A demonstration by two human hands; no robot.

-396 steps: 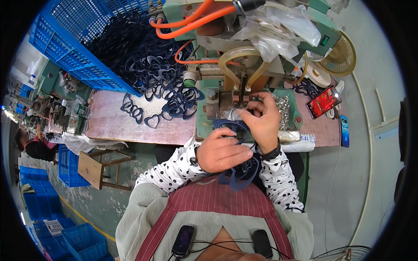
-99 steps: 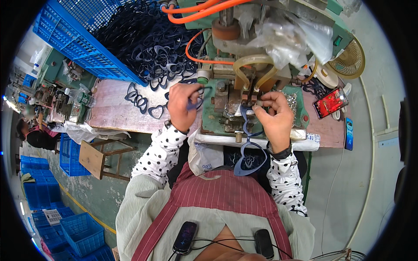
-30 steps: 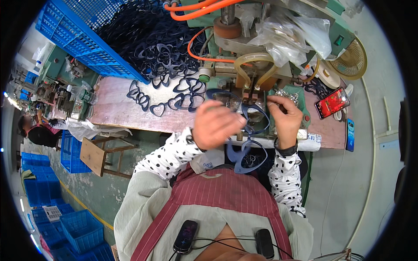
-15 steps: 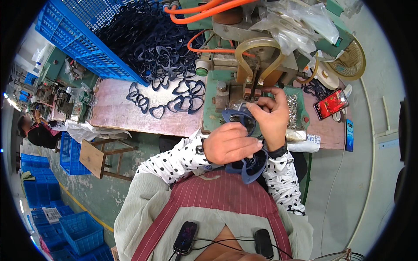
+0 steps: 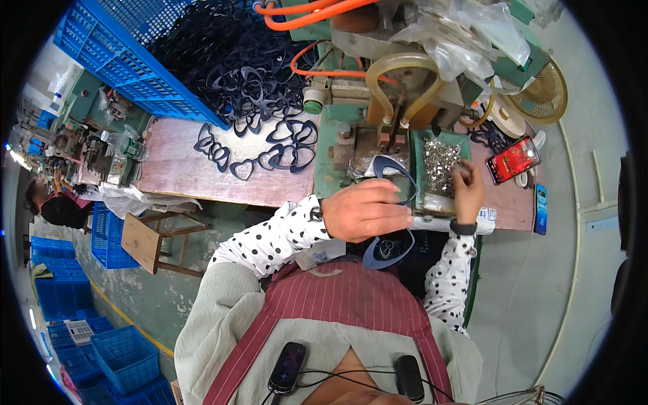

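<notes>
My left hand (image 5: 368, 210) is closed around dark blue, loop-shaped flat pieces. One loop (image 5: 403, 174) sticks out above the fingers, in front of the machine's clamp area (image 5: 390, 140). Another blue loop (image 5: 372, 258) hangs below the same hand, over my apron. My right hand (image 5: 468, 196) is at the right side of a green tray (image 5: 420, 162) heaped with small shiny metal parts (image 5: 442, 160). Its fingertips are curled together there; whatever they pinch is too small to make out.
A green bench machine (image 5: 331, 152) with tan hoses (image 5: 373, 77) stands ahead. Several loose blue loops (image 5: 243, 169) lie on the table (image 5: 175, 162), left of it, before a big heap (image 5: 223, 61) and a blue crate (image 5: 128, 67). A phone (image 5: 514, 160) lies at right.
My right hand has left the blue loop by the clamp and moved right to the tray of metal parts. My left hand has shifted slightly right, still holding the loops.
</notes>
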